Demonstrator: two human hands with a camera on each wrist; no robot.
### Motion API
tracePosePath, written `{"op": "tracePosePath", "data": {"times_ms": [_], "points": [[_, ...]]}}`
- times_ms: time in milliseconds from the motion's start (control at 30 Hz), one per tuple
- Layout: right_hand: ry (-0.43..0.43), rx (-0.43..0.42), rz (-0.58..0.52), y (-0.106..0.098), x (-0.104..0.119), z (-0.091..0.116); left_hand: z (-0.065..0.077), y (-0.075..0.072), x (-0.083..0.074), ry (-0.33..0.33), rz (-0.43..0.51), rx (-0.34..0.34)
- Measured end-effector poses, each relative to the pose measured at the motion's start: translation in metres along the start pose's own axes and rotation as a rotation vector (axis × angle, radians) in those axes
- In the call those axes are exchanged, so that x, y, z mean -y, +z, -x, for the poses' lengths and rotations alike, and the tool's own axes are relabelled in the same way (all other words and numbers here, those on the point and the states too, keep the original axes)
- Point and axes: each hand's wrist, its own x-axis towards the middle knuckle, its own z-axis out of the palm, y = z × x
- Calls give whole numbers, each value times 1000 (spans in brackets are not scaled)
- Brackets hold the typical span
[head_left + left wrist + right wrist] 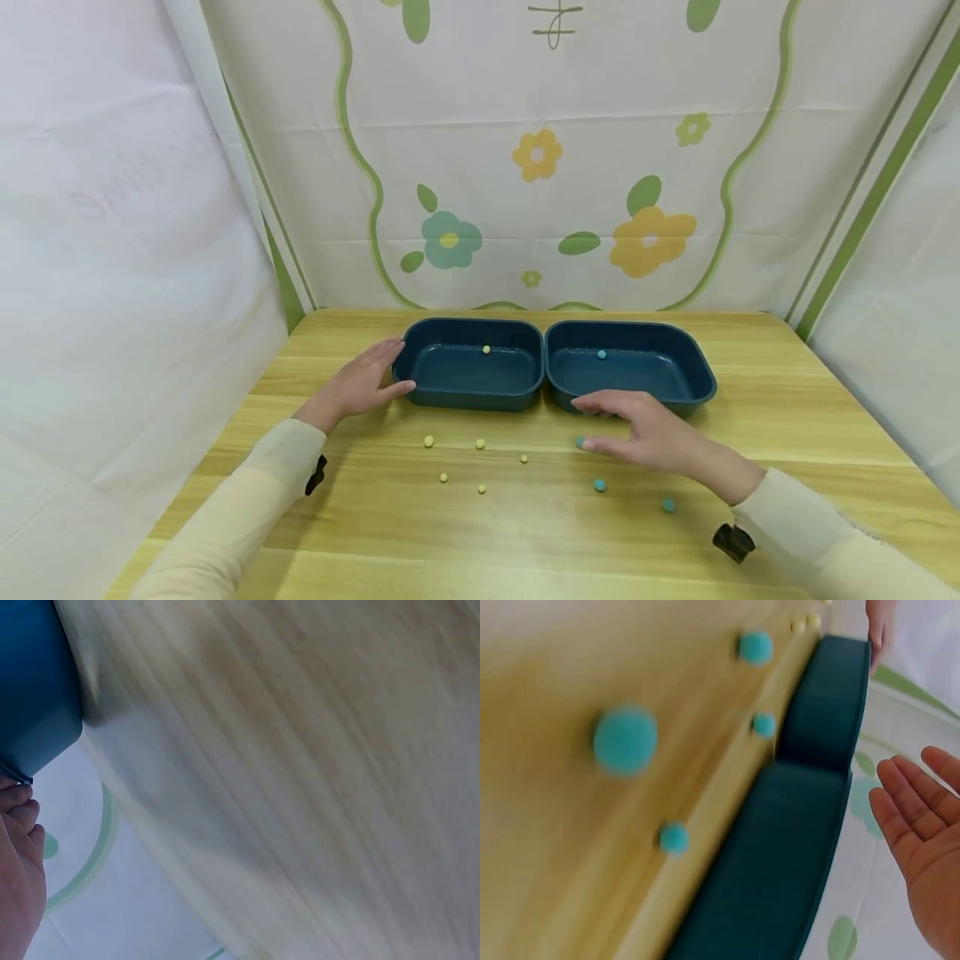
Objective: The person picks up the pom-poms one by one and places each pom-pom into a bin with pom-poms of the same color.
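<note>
My left hand (362, 382) touches the left end of a dark blue bin (472, 402), its fingers and thumb extended along the rim. In the left wrist view, the fingertips (22, 806) sit right at that rim. One yellow ball (487, 350) lies inside this bin. Over the front edge of a second dark blue bin (705, 392) hovers my right hand (648, 429), with relaxed fingers and nothing in it. That bin contains a blue ball (602, 355). Below the right thumb a blue ball (581, 442) on the table is partly hidden.
Several small yellow balls (480, 444) lie scattered on the wooden table (420, 542) before the left bin. More blue balls (599, 485) lie in front of the right bin. The bins stand side by side near a patterned cloth wall (465, 150) at the back.
</note>
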Motion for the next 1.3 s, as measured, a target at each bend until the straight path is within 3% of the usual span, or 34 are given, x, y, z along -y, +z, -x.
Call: {"op": "tracePosePath", "data": {"times_ms": [367,600,967,1300], "points": [[142,80,-151,33,11,-18,0,1,2,-28,14,5],[306,150,-244,53,16,-28,0,2,3,-27,30,0],[386,197,-133,75,19,-37,-3,2,3,-22,30,-6],[434,186,-140,91,16,-44,-3,2,4,-22,39,-7]]}}
